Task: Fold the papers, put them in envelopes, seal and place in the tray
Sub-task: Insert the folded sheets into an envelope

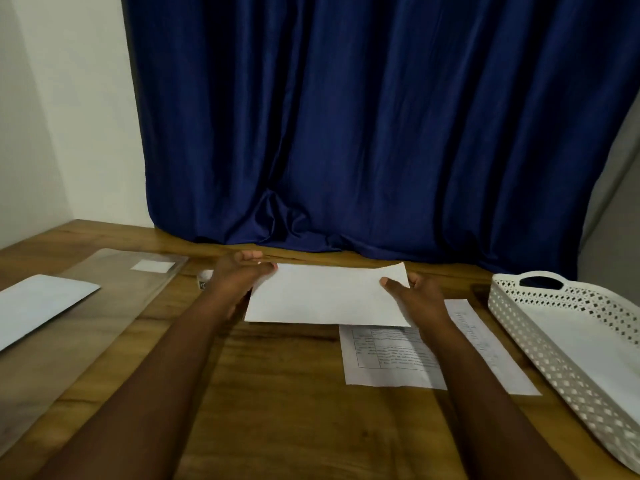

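A white sheet of paper (325, 296) hangs just above the wooden table (277, 375), blank side up, held at both ends. My left hand (239, 275) pinches its far left corner. My right hand (415, 296) grips its right edge, thumb on top. Under the sheet's right part lies a printed paper with a table (388, 358), and beside it a narrow folded paper with writing (485, 344). A white envelope (38, 306) lies at the far left. The white perforated tray (540, 327) stands at the right with a white envelope (595, 344) inside it.
A clear plastic sleeve (114, 292) with a white label lies on the left half of the table. A small white object (204, 277) sits behind my left wrist. A dark blue curtain (363, 133) hangs along the table's far edge.
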The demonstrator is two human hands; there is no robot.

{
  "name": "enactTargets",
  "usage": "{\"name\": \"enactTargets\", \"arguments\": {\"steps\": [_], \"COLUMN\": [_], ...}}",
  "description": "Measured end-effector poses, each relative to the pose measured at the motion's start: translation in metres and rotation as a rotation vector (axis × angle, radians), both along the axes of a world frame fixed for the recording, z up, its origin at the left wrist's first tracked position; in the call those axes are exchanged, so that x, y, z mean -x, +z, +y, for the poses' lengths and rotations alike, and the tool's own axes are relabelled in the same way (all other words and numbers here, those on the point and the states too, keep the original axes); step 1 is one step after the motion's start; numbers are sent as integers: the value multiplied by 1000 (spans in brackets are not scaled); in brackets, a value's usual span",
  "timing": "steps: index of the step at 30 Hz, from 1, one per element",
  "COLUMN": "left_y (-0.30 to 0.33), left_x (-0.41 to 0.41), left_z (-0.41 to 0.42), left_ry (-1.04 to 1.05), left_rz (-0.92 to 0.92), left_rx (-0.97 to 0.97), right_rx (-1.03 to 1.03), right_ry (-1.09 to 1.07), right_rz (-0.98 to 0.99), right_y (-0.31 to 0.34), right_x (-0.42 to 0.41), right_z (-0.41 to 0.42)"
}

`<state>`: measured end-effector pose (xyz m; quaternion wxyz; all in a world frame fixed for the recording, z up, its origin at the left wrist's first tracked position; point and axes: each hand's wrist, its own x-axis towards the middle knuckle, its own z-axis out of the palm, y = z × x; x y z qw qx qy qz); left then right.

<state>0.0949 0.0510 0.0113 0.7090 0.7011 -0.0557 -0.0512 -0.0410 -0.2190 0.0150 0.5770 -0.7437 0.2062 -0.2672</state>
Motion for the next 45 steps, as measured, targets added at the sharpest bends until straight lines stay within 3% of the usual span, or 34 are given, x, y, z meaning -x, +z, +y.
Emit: {"name": "enactTargets", "arguments": {"steps": [5, 7, 9, 11, 14, 17, 19, 22, 27, 35, 37, 40, 42, 45], "left_y": [-15, -17, -18, -20, -29, -38, -41, -41, -40, -43, -41, -38, -38, -44], "left_x": [-3, 1, 12, 28, 48, 55, 52, 48, 30, 17, 20, 27, 34, 38], "left_z": [-6, -10, -21, -38, -58, -64, -65, -65, -46, -24, -24, -33, -45, -55], "left_ry": [81, 126, 28, -143, -351, -547, -574, -552, -396, -276, -236, -191, -286, -457], "left_rz": [-371, -520, -630, -690, -731, -699, -687, -645, -515, -380, -406, -618, -683, -632], "left_rx": [-606, -850, -924, -983, -1138, -1318, -1433, -1361, -1397, -1407, -1425, -1426, -1363, -1356], "right_rx": [232, 488, 757, 822, 854, 809, 779, 791, 1070, 1025, 1043, 1127, 1109, 1100], "right_ry": [-69, -152, -195, -100, 245, 504, 541, 451, 332, 190, 129, 106, 196, 361], "right_rz": [97, 173, 191, 121, 90, 227, 360, 457, 638, 740, 729, 572, 477, 532], "right_y": [-8, -14, -16, -15, -21, -30, -34, -40, -50, -51, -50, -44, -42, -47], "right_x": [-7, -9, -7, -6, -10, -16, -21, -28, -35, -30, -27, -22, -22, -28], "right_z": [6, 7, 14, 30, 64, 88, 90, 74, 46, 39, 41, 44, 50, 56]}}
